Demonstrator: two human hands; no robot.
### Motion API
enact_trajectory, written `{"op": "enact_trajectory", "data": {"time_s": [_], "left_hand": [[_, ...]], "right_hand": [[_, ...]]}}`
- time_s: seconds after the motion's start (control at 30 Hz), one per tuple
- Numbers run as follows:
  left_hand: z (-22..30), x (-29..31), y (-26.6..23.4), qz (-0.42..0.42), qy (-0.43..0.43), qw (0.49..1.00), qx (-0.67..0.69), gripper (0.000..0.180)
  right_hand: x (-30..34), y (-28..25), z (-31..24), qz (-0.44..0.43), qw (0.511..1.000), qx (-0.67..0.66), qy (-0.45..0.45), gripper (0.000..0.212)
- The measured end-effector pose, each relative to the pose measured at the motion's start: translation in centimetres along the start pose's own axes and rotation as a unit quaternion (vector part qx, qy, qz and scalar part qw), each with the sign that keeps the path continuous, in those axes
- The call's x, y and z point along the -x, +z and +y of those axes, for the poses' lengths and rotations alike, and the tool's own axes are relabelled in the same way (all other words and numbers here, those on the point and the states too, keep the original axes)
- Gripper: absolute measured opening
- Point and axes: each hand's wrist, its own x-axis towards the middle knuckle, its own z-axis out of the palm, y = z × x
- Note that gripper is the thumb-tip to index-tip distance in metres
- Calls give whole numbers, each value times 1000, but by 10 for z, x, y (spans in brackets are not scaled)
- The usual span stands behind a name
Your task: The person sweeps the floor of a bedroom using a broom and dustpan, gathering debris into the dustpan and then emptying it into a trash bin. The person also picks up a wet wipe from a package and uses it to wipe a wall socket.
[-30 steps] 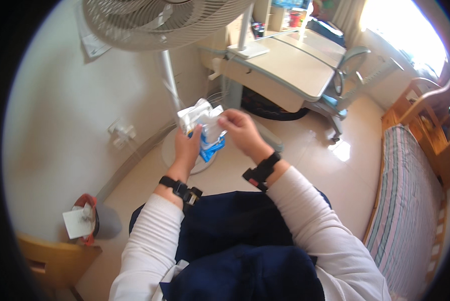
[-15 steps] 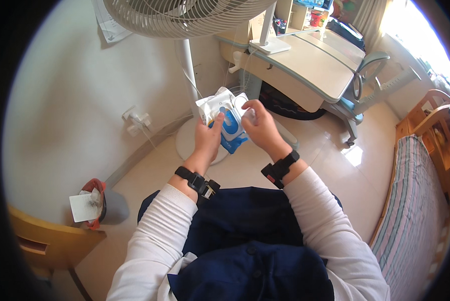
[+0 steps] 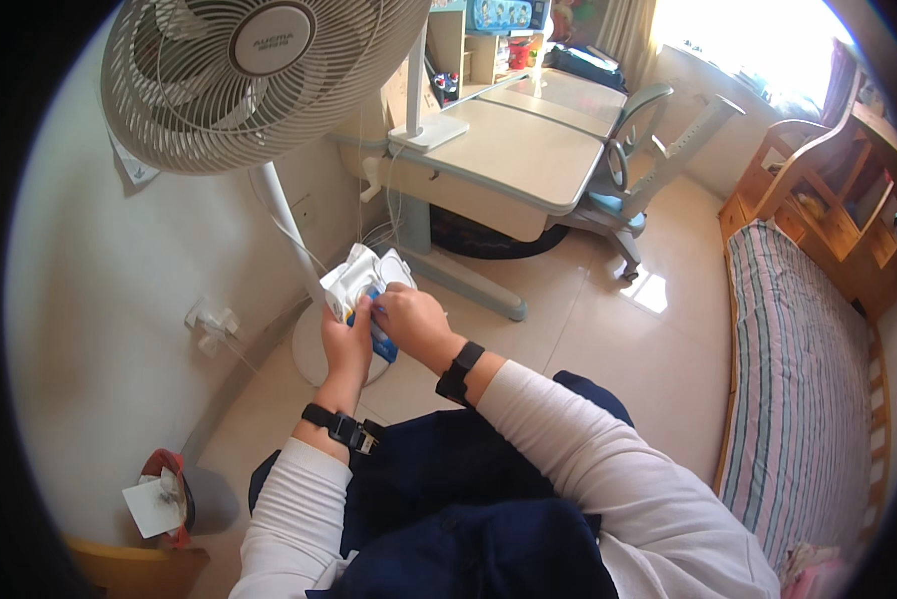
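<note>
A white and blue pack of wet wipes (image 3: 346,281) is gripped in my left hand (image 3: 345,347), whose thumb lies across its front. The pack's white flip lid (image 3: 396,268) stands open at the top right. My right hand (image 3: 418,324) is closed, with bent fingertips pressed at the pack's opening beside the left thumb. Those fingers cover the opening, so whatever is pinched there is hidden. Both wrists carry black straps.
A standing fan (image 3: 259,85) rises at the left, with plugs (image 3: 214,324) on the wall beneath. Ahead is a desk (image 3: 513,155) with a chair (image 3: 608,205). A striped bed (image 3: 793,369) lies right; a bin (image 3: 209,499) sits lower left.
My right hand has moved in from the pack's right edge onto its opening. The view has turned rightward, so the pack and the room appear shifted left.
</note>
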Motion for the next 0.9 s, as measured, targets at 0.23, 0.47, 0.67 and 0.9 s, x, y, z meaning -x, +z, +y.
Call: {"op": "enact_trajectory", "data": {"time_s": [0.23,0.47,0.67,0.9], "left_hand": [[2,1,-5,-18,19,999,-34,40],[8,-4,-10,-32,64,995,-63,36],[3,-5,-9,-34,59,997,-41,37],[7,-11,-14,-15,8,1000,2,39]], "right_hand": [[-8,-6,6,-39,985,-130,103,18],[-13,-17,17,-133,858,-412,276,23],[-11,-13,29,-129,771,-570,255,8],[-13,-23,28,-136,649,-717,216,7]]}}
